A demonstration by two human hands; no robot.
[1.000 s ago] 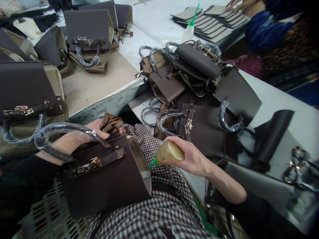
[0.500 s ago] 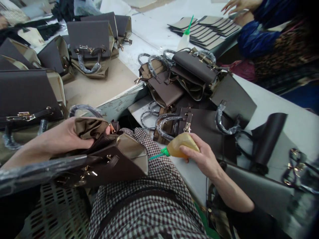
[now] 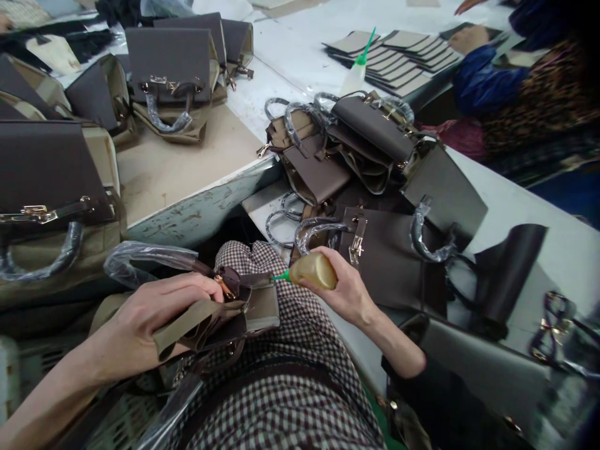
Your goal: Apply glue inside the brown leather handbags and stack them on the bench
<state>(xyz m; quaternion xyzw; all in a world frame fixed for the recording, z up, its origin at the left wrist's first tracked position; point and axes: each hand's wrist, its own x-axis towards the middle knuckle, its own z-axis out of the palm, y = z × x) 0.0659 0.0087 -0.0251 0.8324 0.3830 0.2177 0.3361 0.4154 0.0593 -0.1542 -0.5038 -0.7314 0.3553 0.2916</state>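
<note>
Currently, left hand [image 3: 157, 312] has fingers curled round the khaki fabric of a dark-brown, boxy handbag [image 3: 255, 309], held over a brown-and-white checked cloth garment [image 3: 300, 356], 7–8 o'clock of view centre. Right hand [image 3: 347, 290] is wrapped round a translucent squeeze bottle with amber contents [image 3: 312, 270], 5 o'clock. Its narrow green nozzle [image 3: 284, 275] points 9 o'clock, at the bag's edge; can't tell if touching. Heap of brown handbags with plastic-wrapped handles [image 3: 321, 172] at 1 o'clock.
</note>
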